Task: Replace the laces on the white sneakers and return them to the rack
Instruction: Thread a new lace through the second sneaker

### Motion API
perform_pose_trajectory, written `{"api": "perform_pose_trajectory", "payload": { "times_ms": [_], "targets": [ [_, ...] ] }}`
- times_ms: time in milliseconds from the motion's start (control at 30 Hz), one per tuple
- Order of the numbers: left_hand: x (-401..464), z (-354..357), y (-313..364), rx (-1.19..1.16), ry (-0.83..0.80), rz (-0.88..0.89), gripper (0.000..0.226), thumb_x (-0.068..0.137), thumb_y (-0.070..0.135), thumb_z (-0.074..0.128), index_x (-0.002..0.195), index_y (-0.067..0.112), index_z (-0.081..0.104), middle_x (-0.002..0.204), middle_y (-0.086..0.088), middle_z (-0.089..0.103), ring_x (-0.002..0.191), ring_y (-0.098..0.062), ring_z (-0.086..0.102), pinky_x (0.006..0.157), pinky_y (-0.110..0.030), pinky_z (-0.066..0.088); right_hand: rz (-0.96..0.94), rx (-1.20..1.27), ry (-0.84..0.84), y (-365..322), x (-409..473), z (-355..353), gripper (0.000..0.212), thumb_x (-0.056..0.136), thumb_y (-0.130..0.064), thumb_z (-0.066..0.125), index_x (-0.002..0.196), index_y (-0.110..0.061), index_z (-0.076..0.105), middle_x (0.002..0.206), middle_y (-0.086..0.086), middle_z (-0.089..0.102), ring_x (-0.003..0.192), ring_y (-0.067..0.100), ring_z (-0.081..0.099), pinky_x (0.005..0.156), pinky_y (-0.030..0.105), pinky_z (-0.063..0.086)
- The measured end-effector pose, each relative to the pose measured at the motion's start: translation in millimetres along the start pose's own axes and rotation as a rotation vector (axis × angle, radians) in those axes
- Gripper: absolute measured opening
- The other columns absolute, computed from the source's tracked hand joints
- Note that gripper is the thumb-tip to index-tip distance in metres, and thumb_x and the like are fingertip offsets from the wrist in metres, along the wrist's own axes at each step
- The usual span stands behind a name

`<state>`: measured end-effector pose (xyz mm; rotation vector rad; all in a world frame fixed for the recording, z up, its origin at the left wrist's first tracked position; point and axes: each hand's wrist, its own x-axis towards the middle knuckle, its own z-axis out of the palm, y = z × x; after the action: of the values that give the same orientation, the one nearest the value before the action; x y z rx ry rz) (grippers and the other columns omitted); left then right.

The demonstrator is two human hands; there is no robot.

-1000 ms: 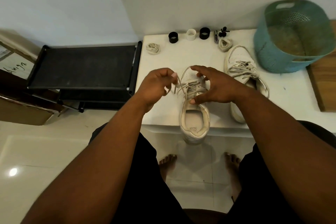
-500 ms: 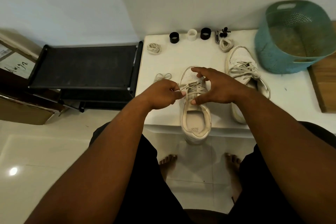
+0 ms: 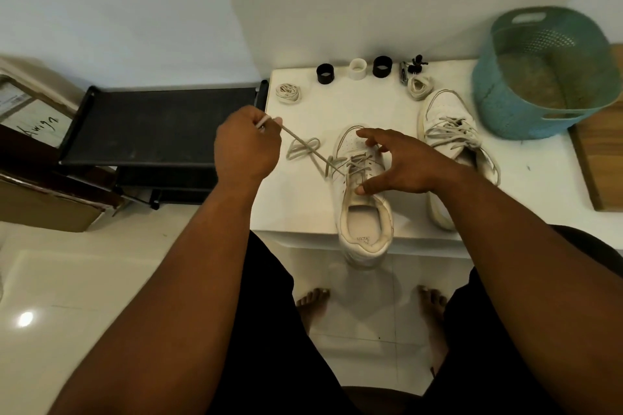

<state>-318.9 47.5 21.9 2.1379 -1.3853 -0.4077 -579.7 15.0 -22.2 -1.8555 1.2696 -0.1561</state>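
A white sneaker (image 3: 364, 219) stands on the white table (image 3: 377, 104), its heel over the front edge. My left hand (image 3: 247, 148) pinches the grey lace (image 3: 303, 148) and holds it taut, up and to the left of the shoe. A loose loop of the same lace lies on the table beside the toe. My right hand (image 3: 401, 165) rests on the sneaker's right side, thumb by the tongue, fingers spread over the laced eyelets. The second white sneaker (image 3: 451, 145), laced, lies to the right. The black shoe rack (image 3: 161, 125) stands left of the table.
Two coiled laces (image 3: 288, 93) (image 3: 418, 86) lie near the table's back edge, with three small rings, black (image 3: 325, 73), white (image 3: 358, 69) and black, and a small dark clip. A teal basket (image 3: 542, 74) sits at the right on a wooden board. Cardboard boxes stand at far left.
My left hand has pulled the lace out of the eyelets, moving up and left away from the shoe. My right hand's fingers have lifted and spread.
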Motion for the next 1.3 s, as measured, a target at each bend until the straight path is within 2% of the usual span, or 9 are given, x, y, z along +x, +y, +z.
{"api": "perform_pose_trajectory", "payload": {
  "times_ms": [167,267,400,533,700,800,900,1100,1300],
  "targets": [
    [-4,-3,2,-0.28,0.199,0.042,0.031,0.099,0.037,0.063,0.081,0.012,0.062,0.07,-0.001,0.062,0.06,-0.008,0.054,0.058,-0.023,0.044,-0.006,-0.056,0.024,-1,-1,4,0.105,0.067,-0.045,0.092,0.154,-0.033,0.035,0.151,-0.002,0.044,0.133,0.017,0.044,0.107,0.029,0.038],
    [-10,-5,10,-0.304,0.081,-0.029,0.034,0.102,0.036,0.058,0.075,0.018,0.068,0.069,0.006,0.064,0.061,-0.001,0.056,0.06,-0.015,0.043,-0.029,-0.073,0.08,-3,-8,11,0.098,0.07,-0.045,0.09,0.153,-0.031,0.039,0.152,0.0,0.045,0.135,0.019,0.044,0.111,0.031,0.037],
    [-38,5,32,-0.527,-0.182,-0.318,0.021,0.095,0.035,0.071,0.079,0.023,0.078,0.085,0.014,0.073,0.09,-0.006,0.065,0.088,-0.034,0.052,-0.14,-0.001,0.411,-18,-23,27,0.057,0.077,-0.032,0.085,0.13,-0.024,0.064,0.128,-0.002,0.061,0.115,0.013,0.057,0.099,0.022,0.039],
    [-59,-1,60,-0.623,-0.281,-0.36,0.023,0.092,0.043,0.073,0.084,0.023,0.08,0.082,0.01,0.072,0.079,-0.007,0.061,0.068,-0.026,0.044,-0.233,0.214,0.634,-54,-44,38,0.026,0.074,-0.012,0.07,0.099,-0.021,0.072,0.098,-0.012,0.064,0.082,-0.005,0.056,0.076,0.008,0.039],
    [-81,-12,61,-0.782,-0.343,-0.483,0.035,0.091,0.042,0.075,0.092,0.007,0.079,0.062,0.002,0.061,0.059,-0.013,0.047,0.055,-0.029,0.035,-0.202,0.363,0.435,-80,-59,43,0.017,0.083,-0.032,0.079,0.097,-0.026,0.071,0.094,-0.015,0.07,0.087,0.004,0.065,0.077,0.022,0.05],
    [-88,-16,53,-0.896,-0.394,-0.592,0.029,0.09,0.041,0.077,0.095,0.012,0.081,0.055,0.005,0.048,0.051,-0.009,0.038,0.053,-0.025,0.031,-0.169,0.37,0.381,-83,-67,50,0.028,0.081,-0.042,0.082,0.098,-0.032,0.063,0.098,-0.017,0.068,0.094,0.004,0.066,0.082,0.024,0.054],
    [-90,-17,48,-0.987,-0.483,-0.696,0.028,0.087,0.045,0.078,0.099,0.02,0.08,0.05,0.01,0.047,0.05,-0.007,0.037,0.054,-0.023,0.031,-0.159,0.393,0.325,-83,-69,55,0.032,0.083,-0.031,0.083,0.104,-0.028,0.059,0.103,-0.014,0.071,0.097,0.005,0.068,0.087,0.029,0.055],
    [-85,-13,47,-1.086,-0.641,-0.679,0.023,0.093,0.045,0.071,0.095,0.022,0.077,0.058,0.01,0.048,0.056,-0.006,0.046,0.06,-0.023,0.035,-0.044,0.503,0.441,-79,-69,54,0.014,0.089,-0.02,0.077,0.095,-0.024,0.065,0.08,0.001,0.075,0.077,0.019,0.07,0.078,0.035,0.055],
    [-79,2,44,-0.983,-0.547,-0.631,0.022,0.092,0.04,0.073,0.095,0.02,0.079,0.06,0.009,0.051,0.055,-0.007,0.044,0.057,-0.022,0.037,0.061,0.903,0.364,-68,-71,41,0.018,0.098,-0.001,0.055,0.096,-0.016,0.065,0.077,0.007,0.069,0.071,0.02,0.07,0.072,0.037,0.053]
  ]
}}
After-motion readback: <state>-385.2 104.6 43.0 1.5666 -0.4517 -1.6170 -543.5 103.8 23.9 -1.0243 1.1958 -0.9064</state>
